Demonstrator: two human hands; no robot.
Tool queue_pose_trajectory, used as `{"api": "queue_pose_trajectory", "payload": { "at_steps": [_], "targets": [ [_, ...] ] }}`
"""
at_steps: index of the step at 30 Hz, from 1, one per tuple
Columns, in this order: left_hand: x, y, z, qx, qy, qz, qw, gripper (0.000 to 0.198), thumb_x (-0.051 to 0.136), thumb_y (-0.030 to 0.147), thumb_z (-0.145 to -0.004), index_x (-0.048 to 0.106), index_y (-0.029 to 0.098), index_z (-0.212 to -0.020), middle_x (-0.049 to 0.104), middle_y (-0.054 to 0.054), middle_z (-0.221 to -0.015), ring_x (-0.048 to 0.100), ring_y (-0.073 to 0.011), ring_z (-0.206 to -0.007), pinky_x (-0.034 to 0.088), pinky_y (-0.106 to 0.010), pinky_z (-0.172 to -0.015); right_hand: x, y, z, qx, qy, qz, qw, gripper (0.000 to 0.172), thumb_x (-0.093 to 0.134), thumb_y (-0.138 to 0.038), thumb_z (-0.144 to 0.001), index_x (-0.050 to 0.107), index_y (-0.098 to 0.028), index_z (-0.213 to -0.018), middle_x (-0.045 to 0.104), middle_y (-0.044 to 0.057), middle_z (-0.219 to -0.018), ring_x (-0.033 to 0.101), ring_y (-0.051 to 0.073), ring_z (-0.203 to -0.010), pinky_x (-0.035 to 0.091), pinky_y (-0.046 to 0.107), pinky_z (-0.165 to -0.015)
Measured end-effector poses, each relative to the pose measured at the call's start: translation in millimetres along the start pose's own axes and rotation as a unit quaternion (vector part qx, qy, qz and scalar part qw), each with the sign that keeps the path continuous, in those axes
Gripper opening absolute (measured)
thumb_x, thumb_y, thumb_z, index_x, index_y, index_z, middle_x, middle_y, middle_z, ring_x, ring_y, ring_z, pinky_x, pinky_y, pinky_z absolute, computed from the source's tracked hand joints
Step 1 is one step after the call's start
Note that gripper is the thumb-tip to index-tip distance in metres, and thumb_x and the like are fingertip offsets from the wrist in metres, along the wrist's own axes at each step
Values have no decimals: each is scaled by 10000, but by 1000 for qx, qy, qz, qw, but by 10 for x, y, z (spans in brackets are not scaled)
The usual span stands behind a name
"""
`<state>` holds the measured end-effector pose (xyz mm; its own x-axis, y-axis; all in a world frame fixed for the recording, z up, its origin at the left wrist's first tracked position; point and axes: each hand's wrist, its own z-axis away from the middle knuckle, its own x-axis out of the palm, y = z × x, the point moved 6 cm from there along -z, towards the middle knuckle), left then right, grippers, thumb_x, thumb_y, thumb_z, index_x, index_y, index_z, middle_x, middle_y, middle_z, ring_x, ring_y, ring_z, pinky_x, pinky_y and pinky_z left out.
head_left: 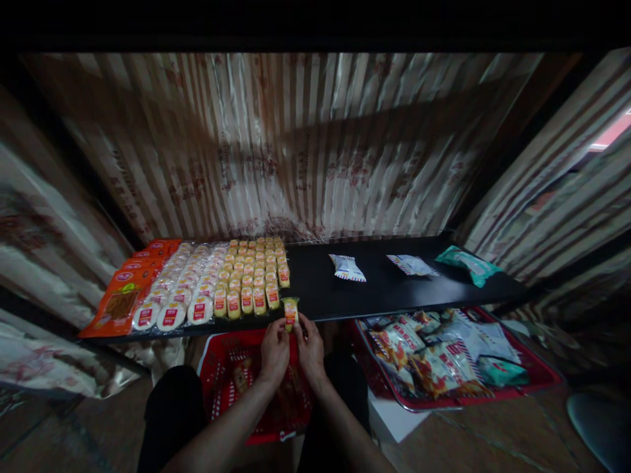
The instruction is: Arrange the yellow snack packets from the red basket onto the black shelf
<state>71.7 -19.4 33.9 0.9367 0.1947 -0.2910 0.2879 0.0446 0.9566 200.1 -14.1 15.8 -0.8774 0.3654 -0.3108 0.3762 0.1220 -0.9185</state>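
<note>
Yellow oblong cake (291, 310) in clear plastic with a red-and-white label: that is what the person has hold of, upright at the front edge of the long black shelf (315, 286). Left hand (276, 350) and right hand (309, 345) are both nearly closed, thumbs and fingertips pinching its lower part from either side. I can't tell from here whether it also rests on the shelf.

Just beyond the hands, left of the shelf's middle, stand close rows of matching yellow cakes (254, 276). Next toward the shelf's left end come rows of round white biscuits (200, 310) in clear wrappers with red labels, then flat orange plastic packets (121, 295) overlapping at that end. Along the shelf's right half lie two white packets with striped edges, one nearer the middle (348, 268), the other farther right (413, 265), then a teal packet (470, 265).

Below the shelf, under the forearms, sits a red plastic basket (215, 368) with a few wrapped pieces inside. Below the shelf's right half, another red basket (428, 405) is heaped with mixed packets (448, 368). Behind the shelf hangs a striped, flower-printed curtain (296, 164).
</note>
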Motion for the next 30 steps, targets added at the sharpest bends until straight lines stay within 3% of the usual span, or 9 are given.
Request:
{"api": "queue_pose_trajectory", "payload": {
  "at_steps": [13, 23, 30],
  "targets": [
    [128, 147, -299, -48, -7, -21, 999, 360, 452, 124, -816, 661, 188, -1102, 665, -80, -1187, 621, -175, -1055, 452, -301, -979, 103, 60, -393, -20, -5, 21, 1000, 408, 465, -365, -874, 639, -165, -1183, 678, 132, -1124, 634, 236, -1030, 498, 372, -919],
    [217, 181, -436, -39, -24, -3, 999, 412, 457, 114, -804, 637, 149, -1172, 631, -94, -1282, 565, -192, -1204, 401, -338, -1074, 230, 179, -664, -18, -12, 43, 999, 464, 464, -329, -846, 602, -91, -1219, 678, 173, -1116, 657, 252, -990, 511, 398, -904],
    [275, 232, -476, -37, -37, -19, 998, 373, 464, 97, -803, 654, 177, -1114, 663, -65, -1233, 581, -184, -1182, 385, -326, -1079, 293, 245, -757, -14, 0, 64, 998, 418, 527, -294, -797, 645, -132, -1165, 704, 142, -1083, 668, 251, -958, 516, 402, -899]
  ]
}}
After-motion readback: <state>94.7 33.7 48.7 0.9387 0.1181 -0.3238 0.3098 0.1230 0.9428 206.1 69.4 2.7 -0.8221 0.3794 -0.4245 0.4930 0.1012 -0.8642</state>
